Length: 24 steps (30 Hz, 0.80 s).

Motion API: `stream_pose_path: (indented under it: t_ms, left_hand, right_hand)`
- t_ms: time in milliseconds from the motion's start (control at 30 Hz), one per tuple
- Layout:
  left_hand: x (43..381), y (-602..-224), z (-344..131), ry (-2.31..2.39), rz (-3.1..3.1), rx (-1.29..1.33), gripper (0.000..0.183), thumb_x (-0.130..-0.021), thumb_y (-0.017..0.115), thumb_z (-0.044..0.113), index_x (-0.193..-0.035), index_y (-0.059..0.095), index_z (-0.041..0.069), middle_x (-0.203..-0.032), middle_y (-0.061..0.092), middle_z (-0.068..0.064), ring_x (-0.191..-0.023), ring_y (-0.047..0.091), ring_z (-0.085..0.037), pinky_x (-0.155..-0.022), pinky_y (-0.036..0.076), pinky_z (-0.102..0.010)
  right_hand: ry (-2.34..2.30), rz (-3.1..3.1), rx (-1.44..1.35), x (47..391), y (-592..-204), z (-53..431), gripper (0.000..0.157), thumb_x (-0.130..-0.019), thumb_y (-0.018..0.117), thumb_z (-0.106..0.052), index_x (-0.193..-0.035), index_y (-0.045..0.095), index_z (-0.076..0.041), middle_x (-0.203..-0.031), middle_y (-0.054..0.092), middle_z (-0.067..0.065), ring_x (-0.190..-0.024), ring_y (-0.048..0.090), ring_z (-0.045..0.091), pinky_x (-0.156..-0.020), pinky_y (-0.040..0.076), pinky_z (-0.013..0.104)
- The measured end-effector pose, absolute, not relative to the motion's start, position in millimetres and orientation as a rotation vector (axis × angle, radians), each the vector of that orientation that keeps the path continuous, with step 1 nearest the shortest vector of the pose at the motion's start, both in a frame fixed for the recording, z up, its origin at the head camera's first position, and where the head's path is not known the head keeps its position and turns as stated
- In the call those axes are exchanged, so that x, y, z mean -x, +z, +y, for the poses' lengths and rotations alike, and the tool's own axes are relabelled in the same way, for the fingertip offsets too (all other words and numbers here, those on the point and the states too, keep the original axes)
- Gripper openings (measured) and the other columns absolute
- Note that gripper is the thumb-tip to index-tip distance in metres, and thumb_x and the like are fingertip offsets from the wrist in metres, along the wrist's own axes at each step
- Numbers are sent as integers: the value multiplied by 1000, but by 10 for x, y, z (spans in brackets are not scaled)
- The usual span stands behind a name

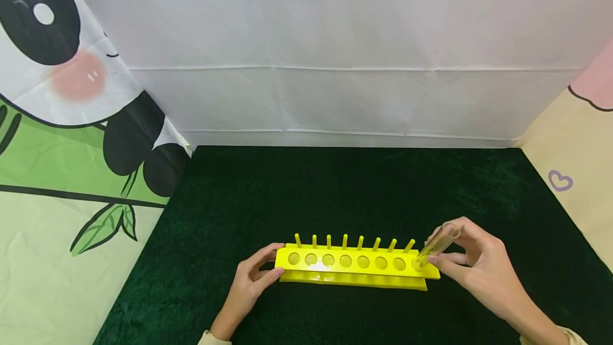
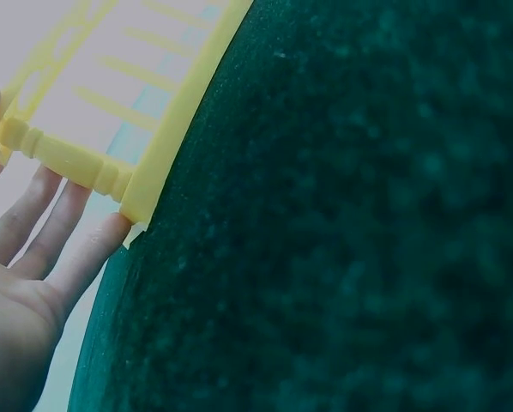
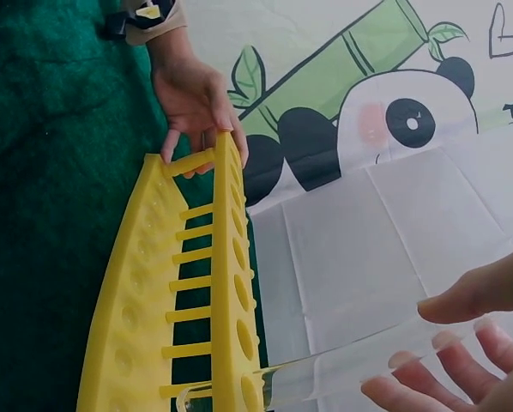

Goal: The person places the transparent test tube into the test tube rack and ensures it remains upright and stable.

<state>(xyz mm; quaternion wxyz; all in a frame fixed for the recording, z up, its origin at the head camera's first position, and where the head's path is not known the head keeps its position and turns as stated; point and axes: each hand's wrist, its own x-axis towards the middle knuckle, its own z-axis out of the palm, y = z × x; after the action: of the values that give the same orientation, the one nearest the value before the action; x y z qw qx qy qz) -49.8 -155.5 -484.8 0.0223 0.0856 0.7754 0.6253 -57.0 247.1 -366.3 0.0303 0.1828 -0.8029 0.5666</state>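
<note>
A yellow test tube rack (image 1: pixel 354 262) with a row of holes and upright pegs along its back stands on the dark green cloth. At its left end my left hand (image 1: pixel 254 276) grips the rack, thumb on the top plate; in the left wrist view the fingers (image 2: pixel 42 215) lie against the end post. My right hand (image 1: pixel 479 260) pinches a clear test tube (image 1: pixel 442 238) at the rack's right end. The tube leans to the right. Its rounded bottom (image 3: pixel 192 396) shows below the top plate, through the end hole, in the right wrist view.
The dark green cloth (image 1: pixel 306 190) covers the table. A white sheet (image 1: pixel 306 41) hangs behind it, with a printed panda panel (image 1: pixel 119 137) on the left and a cream panel (image 1: pixel 574 158) on the right.
</note>
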Motion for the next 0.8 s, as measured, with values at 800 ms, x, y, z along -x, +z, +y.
stream_pose_path:
  t_ms: [800]
  left_hand:
    - [522, -4858, -1459, 1926, 2426, -241, 40, -90, 63, 12, -129, 54, 7, -124, 56, -7, -103, 57, -25, -76, 56, -34]
  right_hand:
    - [1854, -2478, -485, 610, -3792, 2566, 33, -77, 70, 12, -103, 54, 0, -103, 57, 7, -88, 64, 18, -71, 57, 33]
